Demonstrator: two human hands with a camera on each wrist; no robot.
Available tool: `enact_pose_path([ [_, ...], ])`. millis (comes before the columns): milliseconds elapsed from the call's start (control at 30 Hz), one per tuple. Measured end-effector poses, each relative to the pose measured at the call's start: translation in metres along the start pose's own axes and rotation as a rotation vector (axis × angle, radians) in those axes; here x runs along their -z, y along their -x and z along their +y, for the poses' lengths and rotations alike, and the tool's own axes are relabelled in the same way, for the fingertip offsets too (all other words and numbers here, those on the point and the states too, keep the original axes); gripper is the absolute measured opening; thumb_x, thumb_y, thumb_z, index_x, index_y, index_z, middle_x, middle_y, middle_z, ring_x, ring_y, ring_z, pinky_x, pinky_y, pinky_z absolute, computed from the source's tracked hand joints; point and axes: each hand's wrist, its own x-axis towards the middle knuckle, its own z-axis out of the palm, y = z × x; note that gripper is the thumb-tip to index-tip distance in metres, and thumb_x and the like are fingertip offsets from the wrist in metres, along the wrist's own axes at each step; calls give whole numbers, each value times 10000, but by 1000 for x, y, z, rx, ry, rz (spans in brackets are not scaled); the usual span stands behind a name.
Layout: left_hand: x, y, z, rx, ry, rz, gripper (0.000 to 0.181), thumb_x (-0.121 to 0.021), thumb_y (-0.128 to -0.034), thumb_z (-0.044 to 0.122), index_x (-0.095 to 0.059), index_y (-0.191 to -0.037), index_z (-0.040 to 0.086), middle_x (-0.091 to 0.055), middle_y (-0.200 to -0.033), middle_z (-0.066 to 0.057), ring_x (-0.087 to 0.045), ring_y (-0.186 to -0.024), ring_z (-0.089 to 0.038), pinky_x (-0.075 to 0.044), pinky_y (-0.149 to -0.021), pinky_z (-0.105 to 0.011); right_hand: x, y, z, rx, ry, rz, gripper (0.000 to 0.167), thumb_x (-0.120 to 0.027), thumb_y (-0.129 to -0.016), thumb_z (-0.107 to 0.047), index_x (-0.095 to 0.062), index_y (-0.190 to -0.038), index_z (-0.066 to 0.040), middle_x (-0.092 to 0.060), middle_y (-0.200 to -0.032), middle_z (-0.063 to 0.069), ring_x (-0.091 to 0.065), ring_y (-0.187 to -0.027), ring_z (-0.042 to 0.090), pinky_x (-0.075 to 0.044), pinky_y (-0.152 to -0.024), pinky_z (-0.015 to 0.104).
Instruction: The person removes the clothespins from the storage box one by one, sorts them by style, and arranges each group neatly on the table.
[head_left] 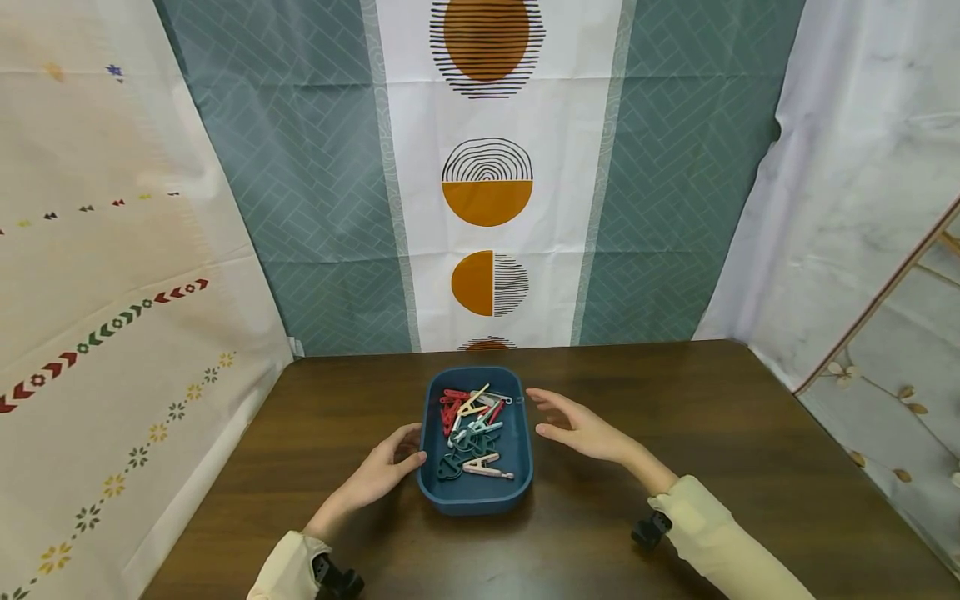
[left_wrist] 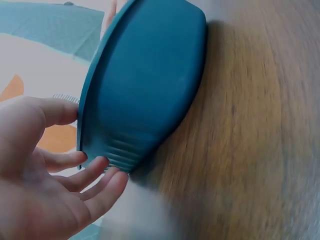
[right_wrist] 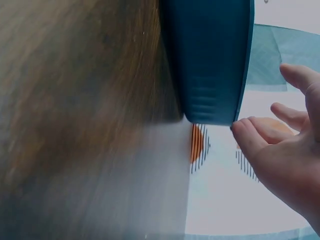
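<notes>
A dark blue plastic basket [head_left: 517,442] with rounded corners stands on the wooden table. In it lies a loose heap of plastic clothes pegs: red pegs [head_left: 448,414], dark green pegs [head_left: 450,465], a pale pink peg [head_left: 486,468] and several light ones. My left hand [head_left: 386,467] is at the basket's left side, thumb at the rim, the other fingers loosely bent and spread by the outer wall. Off the right side, my right hand [head_left: 577,425] has its fingers apart and holds nothing. The right wrist view shows its fingertips close to the basket's rim.
The brown table [head_left: 637,392] extends around the basket on all sides. A patterned curtain [head_left: 495,117] hangs behind the far edge, with light cloths [head_left: 97,300] at the left and right. Both wrists wear a small black device [head_left: 651,530].
</notes>
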Motion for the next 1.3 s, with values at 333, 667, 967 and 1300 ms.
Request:
enact_pose_path([
  [333,3,0,1,57,179,-7,543,-583,-947,107,-357,-1400,-91,-508,-1187,-277,-549,-1010,-258,-527,-793,-282,-8,-21,-6,85,-38,1,631,-657,-909,-93,-360,-1466,-80,-412,-1487,184,-453,-1303,411,-405,-1053,538],
  [667,-1,1,8,211,387,5,555,-561,-942,43,-315,-1429,-65,-546,-1074,-184,-595,-863,-175,-547,-721,-261,-18,-42,-13,146,-38,-67,719,-731,-858,-195,-366,-1460,-54,-402,-1499,174,-433,-1337,391,-401,-1061,492],
  [967,1,-1,12,256,445,-17,554,-563,-943,27,-307,-1431,-30,-572,-1060,-207,-578,-725,-112,-523,-634,-224,-30,-52,-14,178,-28,-127,717,-735,-841,-85,-365,-1446,17,-426,-1466,234,-445,-1327,393,-395,-1057,510],
  [1300,0,-1,14,277,426,-17,562,-589,-935,43,-325,-1428,-13,-585,-1005,-149,-582,-680,-107,-531,-615,-213,-45,-66,-19,160,-53,-195,732,-732,-828,-23,-366,-1462,-31,-457,-1441,235,-467,-1309,388,-377,-1055,571],
])
